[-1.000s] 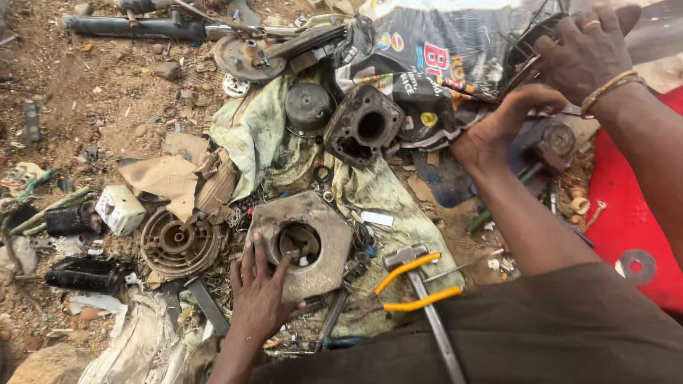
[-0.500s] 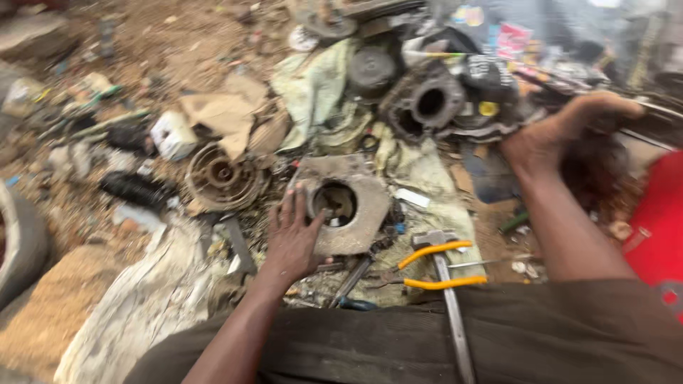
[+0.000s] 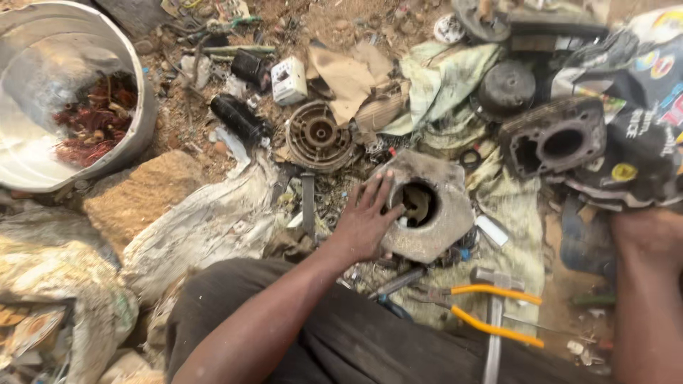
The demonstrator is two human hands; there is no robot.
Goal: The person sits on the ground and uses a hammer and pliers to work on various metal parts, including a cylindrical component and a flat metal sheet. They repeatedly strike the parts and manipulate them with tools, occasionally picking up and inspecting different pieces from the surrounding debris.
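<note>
My left hand (image 3: 364,222) lies on a grey metal housing (image 3: 445,229) with a round hole in its middle, fingers spread and hooked at the hole's rim. The housing sits on a dirty cloth on the ground, just beyond my knee. My right hand (image 3: 644,226) is at the right edge, below a dark cast engine block (image 3: 555,139); its fingers are hidden. Pliers with yellow handles (image 3: 494,311) and a metal hammer (image 3: 489,279) lie between my arms.
A round finned rotor (image 3: 319,139), a black cylinder (image 3: 238,117) and a small white box (image 3: 288,80) lie left of the housing. A metal basin (image 3: 32,135) with copper wire (image 3: 92,117) stands far left, above a stone (image 3: 135,198). Scrap and rags cover the ground.
The view has swung left, bringing the metal basin into sight. My left hand stays on the housing. My right hand has dropped from the parts at the upper right to the right edge.
</note>
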